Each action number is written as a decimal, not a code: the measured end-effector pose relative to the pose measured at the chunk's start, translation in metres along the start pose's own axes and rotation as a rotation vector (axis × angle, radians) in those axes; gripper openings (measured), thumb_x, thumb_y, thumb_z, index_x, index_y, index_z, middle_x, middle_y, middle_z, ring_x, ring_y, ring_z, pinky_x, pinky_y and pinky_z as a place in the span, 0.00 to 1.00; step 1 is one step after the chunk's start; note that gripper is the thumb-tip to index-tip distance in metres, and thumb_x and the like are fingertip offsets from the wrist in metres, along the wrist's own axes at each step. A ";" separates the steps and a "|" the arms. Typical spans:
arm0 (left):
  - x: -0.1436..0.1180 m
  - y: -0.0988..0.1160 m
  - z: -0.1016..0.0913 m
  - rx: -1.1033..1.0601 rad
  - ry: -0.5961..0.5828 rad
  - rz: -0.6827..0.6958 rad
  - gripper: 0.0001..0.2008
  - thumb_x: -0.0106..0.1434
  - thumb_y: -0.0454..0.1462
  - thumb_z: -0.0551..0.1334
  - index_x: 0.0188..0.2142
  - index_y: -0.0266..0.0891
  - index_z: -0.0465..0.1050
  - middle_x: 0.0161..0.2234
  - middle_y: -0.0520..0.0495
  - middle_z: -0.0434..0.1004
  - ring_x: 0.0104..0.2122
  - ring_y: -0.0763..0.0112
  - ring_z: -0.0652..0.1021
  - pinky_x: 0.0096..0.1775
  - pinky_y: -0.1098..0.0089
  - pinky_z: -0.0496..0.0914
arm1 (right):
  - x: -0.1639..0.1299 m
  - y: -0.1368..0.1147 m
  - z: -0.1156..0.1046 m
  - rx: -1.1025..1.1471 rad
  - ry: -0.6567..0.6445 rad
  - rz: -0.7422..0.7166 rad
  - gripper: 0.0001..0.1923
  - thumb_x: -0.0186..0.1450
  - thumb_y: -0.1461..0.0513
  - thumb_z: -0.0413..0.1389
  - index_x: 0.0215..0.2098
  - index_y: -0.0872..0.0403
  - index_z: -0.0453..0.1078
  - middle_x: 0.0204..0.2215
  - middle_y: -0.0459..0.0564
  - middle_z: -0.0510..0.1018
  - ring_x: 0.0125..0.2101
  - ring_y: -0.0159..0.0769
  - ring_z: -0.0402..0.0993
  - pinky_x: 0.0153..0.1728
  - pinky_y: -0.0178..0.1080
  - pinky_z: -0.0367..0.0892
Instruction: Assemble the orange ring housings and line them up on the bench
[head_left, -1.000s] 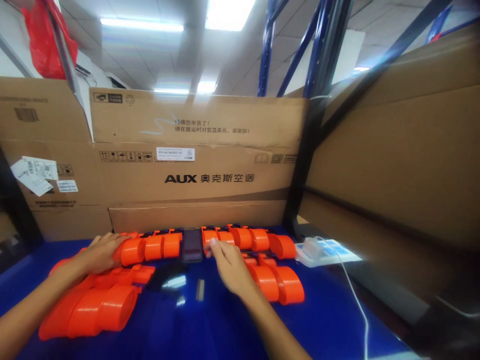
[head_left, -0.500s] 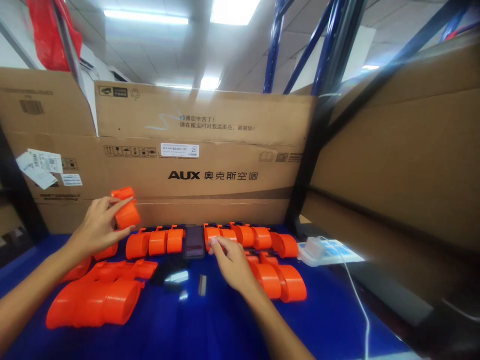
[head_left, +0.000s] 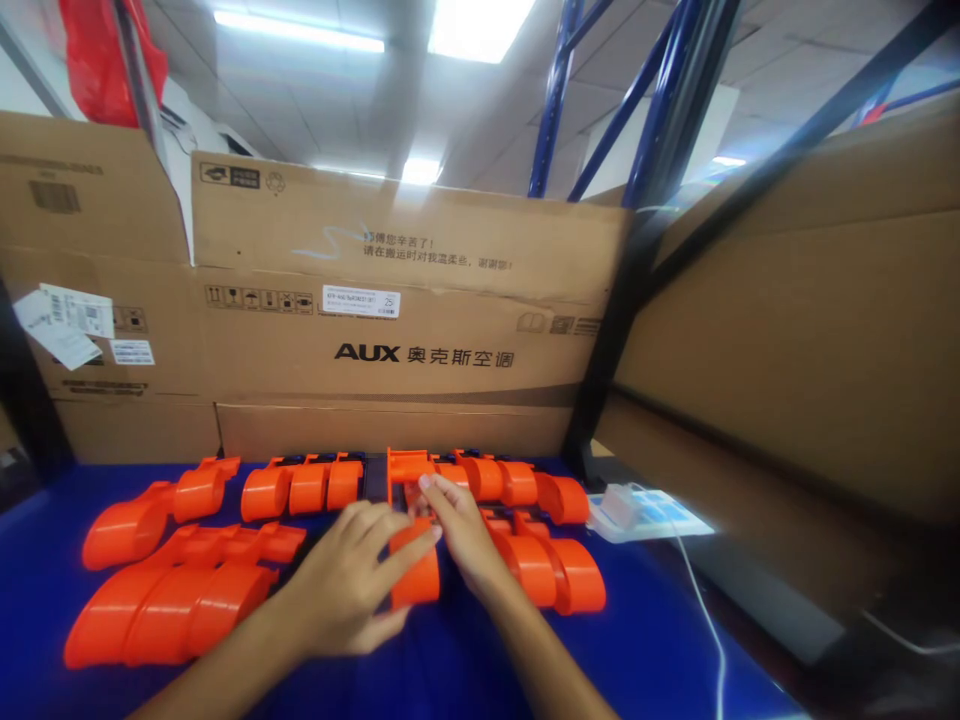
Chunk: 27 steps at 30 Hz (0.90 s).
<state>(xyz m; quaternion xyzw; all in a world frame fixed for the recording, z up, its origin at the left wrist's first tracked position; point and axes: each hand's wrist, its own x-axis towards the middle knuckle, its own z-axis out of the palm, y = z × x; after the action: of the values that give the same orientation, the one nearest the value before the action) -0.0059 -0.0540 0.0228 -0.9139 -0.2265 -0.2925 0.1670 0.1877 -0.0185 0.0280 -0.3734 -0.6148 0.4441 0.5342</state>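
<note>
Left hand clasps orange part; right hand touches it.

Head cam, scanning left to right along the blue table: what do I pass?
Orange part lying alone at far left → front-left stack of orange parts → left hand gripping an orange part → right hand → right stack of orange parts → white charger → white cable.

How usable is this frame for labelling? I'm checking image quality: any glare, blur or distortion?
Head view: ceiling lights blow out to white; the cardboard wall at right smears and bends toward the frame edge; left hand, right hand and the orange part they hold are slightly soft but readable.
</note>
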 end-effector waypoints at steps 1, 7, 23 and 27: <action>0.001 -0.003 0.002 -0.016 0.011 -0.003 0.40 0.59 0.41 0.66 0.68 0.44 0.55 0.55 0.35 0.71 0.54 0.45 0.70 0.54 0.45 0.65 | 0.001 0.001 0.000 -0.018 0.031 -0.004 0.27 0.66 0.41 0.52 0.35 0.55 0.75 0.24 0.47 0.78 0.24 0.35 0.72 0.27 0.35 0.64; 0.002 -0.017 0.004 -0.129 0.001 0.083 0.38 0.62 0.42 0.65 0.69 0.46 0.53 0.56 0.36 0.70 0.54 0.47 0.70 0.54 0.46 0.65 | 0.007 0.008 -0.004 -0.008 0.157 0.017 0.29 0.65 0.39 0.51 0.27 0.54 0.73 0.20 0.48 0.77 0.23 0.38 0.72 0.28 0.38 0.65; 0.020 -0.027 0.036 -1.402 0.526 -1.054 0.41 0.56 0.52 0.68 0.64 0.37 0.63 0.21 0.54 0.73 0.20 0.74 0.71 0.25 0.74 0.64 | -0.003 0.012 0.001 -0.412 -0.083 -0.019 0.30 0.72 0.44 0.42 0.31 0.55 0.74 0.21 0.46 0.74 0.23 0.34 0.69 0.26 0.35 0.62; 0.007 -0.041 0.032 -1.380 0.708 -1.152 0.40 0.54 0.52 0.69 0.62 0.35 0.67 0.18 0.54 0.72 0.17 0.75 0.69 0.23 0.74 0.63 | -0.009 0.005 -0.009 -0.824 -0.268 -0.164 0.16 0.67 0.50 0.56 0.40 0.53 0.76 0.36 0.51 0.79 0.40 0.42 0.73 0.42 0.39 0.64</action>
<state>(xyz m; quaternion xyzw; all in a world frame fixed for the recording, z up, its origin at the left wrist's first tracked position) -0.0070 -0.0032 0.0097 -0.4184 -0.3546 -0.6570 -0.5173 0.1983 -0.0238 0.0210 -0.4443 -0.8320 0.1625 0.2899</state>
